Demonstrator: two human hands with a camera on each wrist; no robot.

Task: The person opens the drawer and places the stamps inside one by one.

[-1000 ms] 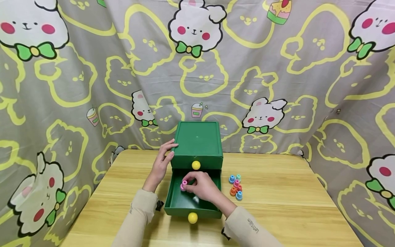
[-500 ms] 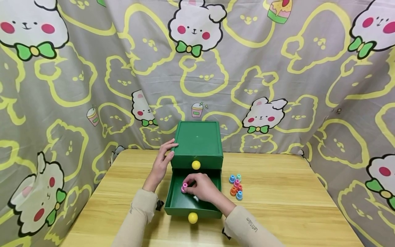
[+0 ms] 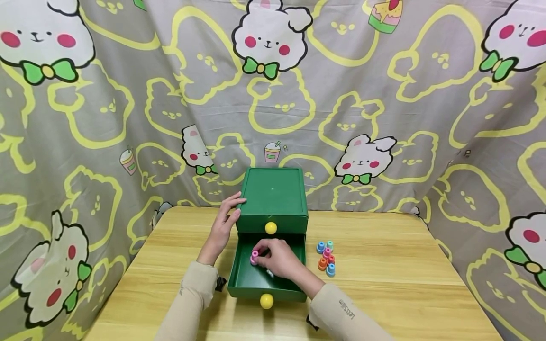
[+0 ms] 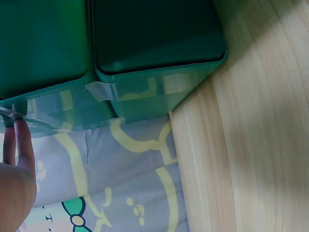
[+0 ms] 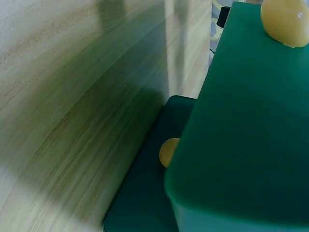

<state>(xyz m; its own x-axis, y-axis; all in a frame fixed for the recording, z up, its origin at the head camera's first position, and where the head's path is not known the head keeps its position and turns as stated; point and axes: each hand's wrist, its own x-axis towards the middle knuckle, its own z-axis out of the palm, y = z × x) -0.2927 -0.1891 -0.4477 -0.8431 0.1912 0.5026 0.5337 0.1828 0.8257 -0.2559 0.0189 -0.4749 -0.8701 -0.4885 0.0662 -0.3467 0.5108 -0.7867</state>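
Observation:
In the head view, a green drawer cabinet [image 3: 273, 192] stands on the table with a drawer [image 3: 251, 280] pulled out. My right hand [image 3: 279, 257] is over that drawer, thumb and fingers pinching a small pink peg-shaped piece [image 3: 254, 257] with a wide base. A small whitish thing [image 3: 270, 273] shows partly under the hand; its kind is unclear. My left hand [image 3: 222, 227] rests against the cabinet's left side, fingers extended at its top edge. In the left wrist view, fingers [image 4: 23, 145] touch the taped green wall [image 4: 145, 94]. The right wrist view does not show the hand.
Several similar blue, teal, pink, red and orange pieces [image 3: 326, 258] stand grouped right of the cabinet. Yellow knobs [image 3: 266, 301] stick out from the drawer fronts. A patterned curtain [image 3: 273, 113] hangs behind the wooden table [image 3: 384, 284].
The pink piece and my right fingers have shifted very slightly within the drawer. My left hand, the cabinet and the pieces on the table stay in place.

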